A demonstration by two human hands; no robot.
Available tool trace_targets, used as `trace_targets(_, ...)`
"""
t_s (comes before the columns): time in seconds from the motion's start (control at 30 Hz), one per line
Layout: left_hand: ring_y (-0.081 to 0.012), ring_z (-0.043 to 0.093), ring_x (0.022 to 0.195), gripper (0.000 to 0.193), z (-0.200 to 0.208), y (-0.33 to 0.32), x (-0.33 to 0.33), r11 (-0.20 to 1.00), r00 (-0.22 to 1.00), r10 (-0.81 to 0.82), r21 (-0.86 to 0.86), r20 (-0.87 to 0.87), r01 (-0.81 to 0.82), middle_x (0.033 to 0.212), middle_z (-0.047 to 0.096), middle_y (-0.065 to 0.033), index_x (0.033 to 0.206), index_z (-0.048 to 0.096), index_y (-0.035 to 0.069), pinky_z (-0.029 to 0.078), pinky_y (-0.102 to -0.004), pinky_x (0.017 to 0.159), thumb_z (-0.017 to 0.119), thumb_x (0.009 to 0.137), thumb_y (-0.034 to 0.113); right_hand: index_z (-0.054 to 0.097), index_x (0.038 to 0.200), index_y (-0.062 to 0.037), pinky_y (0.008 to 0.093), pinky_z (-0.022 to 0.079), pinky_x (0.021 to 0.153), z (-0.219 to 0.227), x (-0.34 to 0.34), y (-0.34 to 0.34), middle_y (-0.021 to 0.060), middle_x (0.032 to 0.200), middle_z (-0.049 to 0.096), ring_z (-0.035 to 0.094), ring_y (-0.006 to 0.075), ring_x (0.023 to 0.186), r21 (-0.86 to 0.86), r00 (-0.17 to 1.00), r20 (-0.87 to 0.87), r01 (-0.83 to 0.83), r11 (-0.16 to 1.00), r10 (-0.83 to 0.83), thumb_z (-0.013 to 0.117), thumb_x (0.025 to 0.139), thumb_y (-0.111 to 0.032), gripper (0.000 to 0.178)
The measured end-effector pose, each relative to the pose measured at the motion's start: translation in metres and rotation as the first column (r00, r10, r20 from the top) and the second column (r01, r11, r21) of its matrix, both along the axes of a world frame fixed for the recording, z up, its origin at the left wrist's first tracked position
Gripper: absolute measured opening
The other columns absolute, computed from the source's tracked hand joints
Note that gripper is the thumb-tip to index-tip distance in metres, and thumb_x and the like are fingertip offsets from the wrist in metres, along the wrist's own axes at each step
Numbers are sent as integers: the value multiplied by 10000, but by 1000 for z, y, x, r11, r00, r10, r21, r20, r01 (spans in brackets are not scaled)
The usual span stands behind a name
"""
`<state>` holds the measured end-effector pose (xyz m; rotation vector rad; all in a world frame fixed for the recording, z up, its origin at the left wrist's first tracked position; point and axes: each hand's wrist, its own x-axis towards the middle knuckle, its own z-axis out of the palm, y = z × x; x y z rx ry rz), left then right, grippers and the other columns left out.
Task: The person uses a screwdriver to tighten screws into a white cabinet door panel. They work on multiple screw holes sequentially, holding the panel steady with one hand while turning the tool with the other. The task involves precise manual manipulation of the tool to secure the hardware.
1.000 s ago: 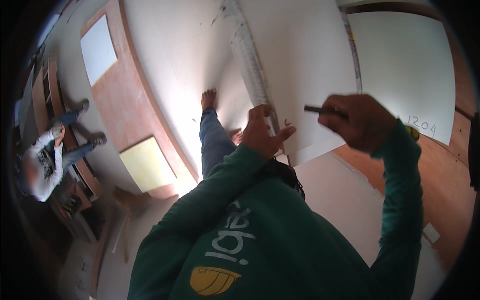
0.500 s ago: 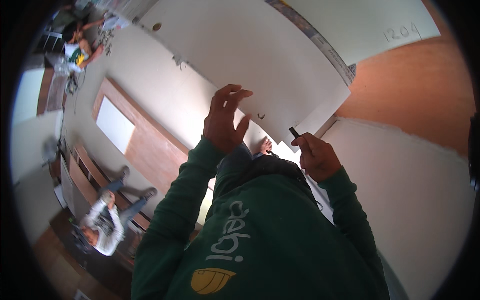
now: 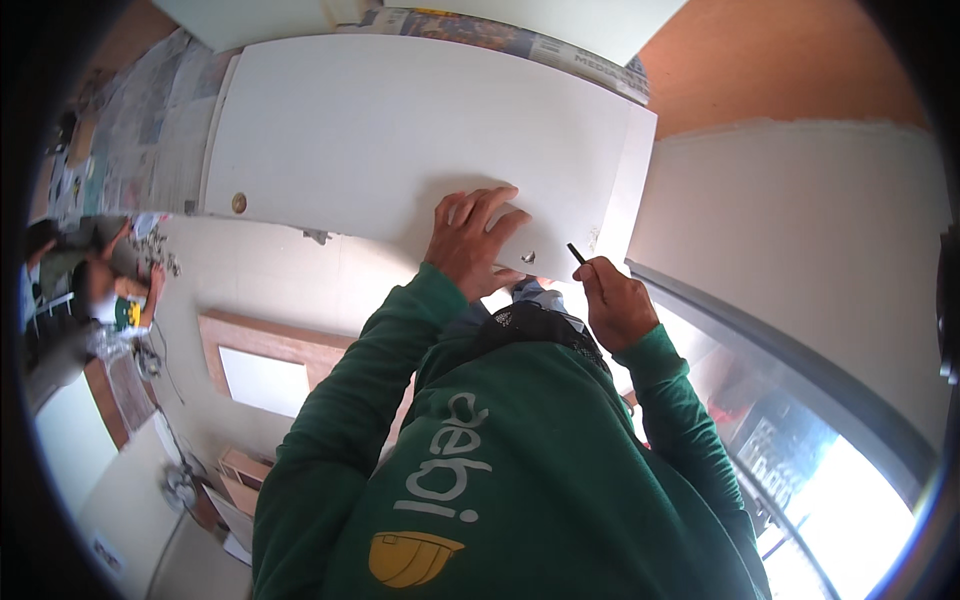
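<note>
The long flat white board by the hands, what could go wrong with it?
The thin black stick in the bare right hand points over the long flat white board, so it might scratch it. The bare left hand is near the small shiny piece by the edge; a finger could perhaps catch there.

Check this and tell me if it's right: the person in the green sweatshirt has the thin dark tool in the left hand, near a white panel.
Not quite: the head view shows the thin dark tool in the right hand, not the left hand. The person does wear a green sweatshirt, and the tool is near a white panel.
</note>
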<state>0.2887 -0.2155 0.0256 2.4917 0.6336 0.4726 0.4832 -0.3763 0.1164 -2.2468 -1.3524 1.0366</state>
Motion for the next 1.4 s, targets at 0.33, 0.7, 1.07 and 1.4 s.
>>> trace_targets(0.33,-307,503,1393,671,13,5,-11,994,996,18,-105,82,-10,1523,565,-73,1374,677,164,385,-564,1151,939,775,316,613,1075,-58,529,568,766,-2,-1,21,182,944,703,701,429,881,108,953,194,-256,961,232,546,1112,-243,200)
trace_targets(0.7,-220,727,929,211,-13,-121,-6,217,350,936,-732,-31,-645,1118,723,-113,1186,686,14,592,-357,804,689,1003,119,500,1071,-62,600,514,650,-6,49,68,225,775,691,690,473,743,-102,757,100,-638,763,646,583,1108,-226,188)
trace_targets(1.07,-184,726,821,463,-14,-130,58,-49,269,951,-934,-152,-354,1099,714,-143,1258,586,-54,596,-345,691,771,1005,287,513,1090,-32,601,554,750,-33,69,96,253,870,725,709,504,819,14,518,108,-854,520,848,521,1092,-218,186)
trace_targets(1.4,-188,712,890,439,-33,-160,103,-49,115,989,-940,-93,-337,1078,667,-128,1272,571,-46,611,-338,706,788,988,209,525,1081,-10,627,562,812,-25,50,113,294,856,728,724,515,850,-272,360,202,-873,405,911,446,1135,-318,322)
